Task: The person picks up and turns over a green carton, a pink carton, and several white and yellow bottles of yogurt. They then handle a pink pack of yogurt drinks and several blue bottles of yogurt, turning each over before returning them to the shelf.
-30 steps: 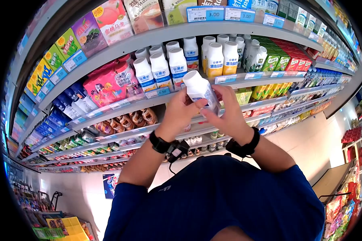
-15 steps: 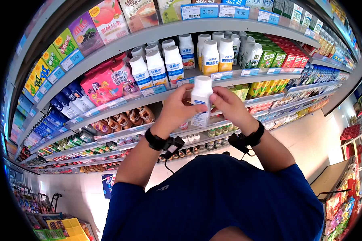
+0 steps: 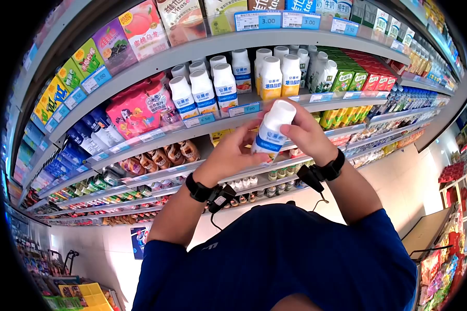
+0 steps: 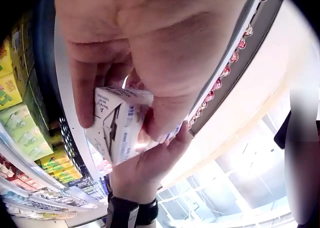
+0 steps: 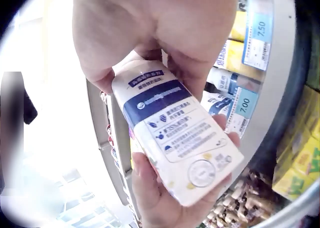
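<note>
Both hands hold a white yogurt drink bottle [image 3: 275,129] in front of the shelf, its capped top tilted up to the right. Its blue label faces the head camera. My left hand [image 3: 228,158] grips the lower part, thumb across the front. Higher up, my right hand [image 3: 312,136] grips it close below the cap, with the thumb near the neck. In the left wrist view the bottle's folded base [image 4: 107,120] shows between the left fingers. The right wrist view shows a printed side panel [image 5: 172,123] with a dark blue band.
Similar white bottles [image 3: 202,90] stand in rows on the shelf behind, beside yellow-labelled bottles [image 3: 271,78] and pink packs [image 3: 135,111]. Price tags [image 3: 244,110] line the shelf edge [image 3: 181,124]. Drink cartons [image 3: 140,31] fill the shelf above. Brown bottles [image 3: 163,155] stand below.
The bottle has swung from leaning left, through upright, to leaning right. It has also turned, so its blue front label now shows. Both hands have shifted slightly right with it.
</note>
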`<state>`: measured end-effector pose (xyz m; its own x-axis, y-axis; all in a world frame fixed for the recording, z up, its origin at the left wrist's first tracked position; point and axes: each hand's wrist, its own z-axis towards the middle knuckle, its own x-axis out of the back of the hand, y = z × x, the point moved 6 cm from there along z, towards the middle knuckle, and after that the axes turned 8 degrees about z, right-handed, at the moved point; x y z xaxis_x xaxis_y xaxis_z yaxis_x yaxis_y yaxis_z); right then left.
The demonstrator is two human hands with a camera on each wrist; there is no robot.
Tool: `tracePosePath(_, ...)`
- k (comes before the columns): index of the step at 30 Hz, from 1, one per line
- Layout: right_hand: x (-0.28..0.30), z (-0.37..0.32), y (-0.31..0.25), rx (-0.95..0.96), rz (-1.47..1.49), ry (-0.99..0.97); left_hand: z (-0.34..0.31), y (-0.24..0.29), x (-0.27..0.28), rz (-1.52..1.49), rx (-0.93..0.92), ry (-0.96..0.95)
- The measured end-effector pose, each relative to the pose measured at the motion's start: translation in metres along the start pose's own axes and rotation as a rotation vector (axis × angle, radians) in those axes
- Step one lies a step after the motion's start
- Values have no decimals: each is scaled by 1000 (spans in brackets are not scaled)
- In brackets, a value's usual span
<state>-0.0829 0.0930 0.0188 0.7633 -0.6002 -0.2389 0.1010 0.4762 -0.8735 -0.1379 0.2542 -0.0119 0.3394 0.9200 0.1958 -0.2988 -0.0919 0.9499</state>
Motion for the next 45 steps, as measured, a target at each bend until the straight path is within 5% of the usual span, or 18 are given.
tracePosePath(4, -27, 9, -37, 62, -356, 12, 2, 2, 7, 252, -32, 120)
tracePosePath(8, -33, 33, -72, 401, -834, -14, 12, 57, 25, 626, -227, 317)
tracePosePath(12, -50, 60, -94, 638, -1111, -56, 28, 108, 46, 1412, -658, 648)
tracePosePath(16, -45, 87, -84, 628, -1174, -96, 39, 114, 61, 1639, -523, 636)
tracePosePath(26, -12, 104, -48, 701, -1449, -59, 53, 82, 88, 1642, -422, 577)
tracePosePath(38, -2, 117, -35, 624, -1731, 207, 57, 88, 94, 1382, -383, 583)
tracePosePath(41, -19, 98, -47, 763, -1681, 246, 51, 89, 93, 1317, -471, 614)
tracePosePath(45, -29, 67, -45, 670, -1113, 107, 38, 95, 93, 985, -518, 758)
